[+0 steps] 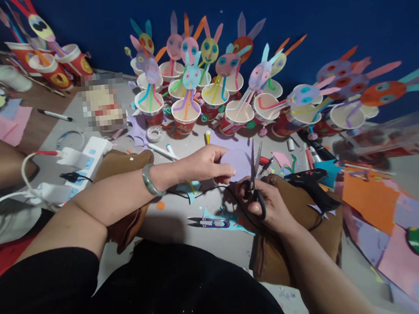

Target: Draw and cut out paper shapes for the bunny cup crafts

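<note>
The left grip pinches a purple disc, leaving its rim exposed; the right grip clamps scissors, blades apparently parted

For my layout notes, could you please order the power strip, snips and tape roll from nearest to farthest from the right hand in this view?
1. Snips: left of the right hand
2. Tape roll: upper left
3. Power strip: far left

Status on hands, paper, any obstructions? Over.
Left hand pinching rounded purple paper piece. Right hand gripping black-handled metal scissors, blades parted at the paper's edge. Thin black cable nearby, possible snag.
</note>
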`<state>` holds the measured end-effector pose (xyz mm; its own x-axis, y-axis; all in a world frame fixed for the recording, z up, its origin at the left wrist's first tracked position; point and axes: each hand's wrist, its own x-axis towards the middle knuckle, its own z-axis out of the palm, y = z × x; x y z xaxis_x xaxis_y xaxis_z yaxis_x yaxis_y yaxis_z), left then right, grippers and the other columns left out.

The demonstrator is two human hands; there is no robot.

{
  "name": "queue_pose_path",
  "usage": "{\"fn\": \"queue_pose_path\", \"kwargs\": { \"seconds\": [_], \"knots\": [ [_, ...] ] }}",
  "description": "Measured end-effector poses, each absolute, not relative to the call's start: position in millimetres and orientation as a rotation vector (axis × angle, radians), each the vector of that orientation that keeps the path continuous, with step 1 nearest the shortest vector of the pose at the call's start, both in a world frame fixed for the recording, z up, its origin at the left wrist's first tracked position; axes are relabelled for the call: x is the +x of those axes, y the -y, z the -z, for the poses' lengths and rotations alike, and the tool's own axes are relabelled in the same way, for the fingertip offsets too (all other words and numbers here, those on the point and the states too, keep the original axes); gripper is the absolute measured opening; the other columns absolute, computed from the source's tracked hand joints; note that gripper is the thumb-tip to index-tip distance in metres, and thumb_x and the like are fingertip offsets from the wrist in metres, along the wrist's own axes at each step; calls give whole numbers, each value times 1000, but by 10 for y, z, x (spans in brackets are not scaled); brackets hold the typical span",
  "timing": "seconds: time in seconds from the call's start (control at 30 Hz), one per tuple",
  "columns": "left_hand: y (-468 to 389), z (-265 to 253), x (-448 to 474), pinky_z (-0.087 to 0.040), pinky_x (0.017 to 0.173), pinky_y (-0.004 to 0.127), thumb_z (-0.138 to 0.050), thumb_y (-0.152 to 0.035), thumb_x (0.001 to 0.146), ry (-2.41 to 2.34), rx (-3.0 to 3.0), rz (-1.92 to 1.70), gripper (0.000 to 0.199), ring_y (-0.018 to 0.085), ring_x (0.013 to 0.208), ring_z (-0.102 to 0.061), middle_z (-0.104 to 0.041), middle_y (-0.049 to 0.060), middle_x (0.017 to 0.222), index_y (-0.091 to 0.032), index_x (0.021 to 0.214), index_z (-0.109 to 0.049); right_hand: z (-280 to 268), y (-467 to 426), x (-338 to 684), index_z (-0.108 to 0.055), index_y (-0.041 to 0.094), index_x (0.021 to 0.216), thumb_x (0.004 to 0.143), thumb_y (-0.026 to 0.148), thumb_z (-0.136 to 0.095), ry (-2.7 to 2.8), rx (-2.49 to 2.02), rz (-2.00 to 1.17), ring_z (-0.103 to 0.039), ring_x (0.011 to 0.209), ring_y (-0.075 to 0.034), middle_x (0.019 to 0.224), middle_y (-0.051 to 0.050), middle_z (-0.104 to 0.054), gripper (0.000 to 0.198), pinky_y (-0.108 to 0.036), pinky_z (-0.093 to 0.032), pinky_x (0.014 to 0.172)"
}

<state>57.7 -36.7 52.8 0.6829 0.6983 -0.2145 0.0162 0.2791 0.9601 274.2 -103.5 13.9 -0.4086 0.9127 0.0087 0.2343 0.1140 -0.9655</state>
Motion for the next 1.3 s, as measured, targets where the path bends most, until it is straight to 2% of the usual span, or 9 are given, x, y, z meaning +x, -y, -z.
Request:
{"fn": "queue_pose_path", "kwargs": {
  "seconds": [0.77, 1.3],
  "knots": [
    [366, -540, 578, -39, 49, 14, -55, -11, 78, -685, 1312, -509, 14, 3, 51, -49, -55, -4, 55, -13, 65, -53, -91, 1033, 2753, -54, 20, 68, 72, 79, -67, 1771, -1094, -1325, -45, 65, -15, 70, 0, -54, 60, -30, -36, 63],
    [369, -557, 584, -40, 49, 14, -56, -11, 78, -715, 1303, -508, 14, 4, 51, -52, -57, -3, 54, -13, 64, -54, -102, 1032, 2753, -54, 20, 65, 70, 81, -67, 1774, -1124, -1323, -45, 64, -15, 68, 0, -54, 62, -30, -36, 62]
  ]
}}
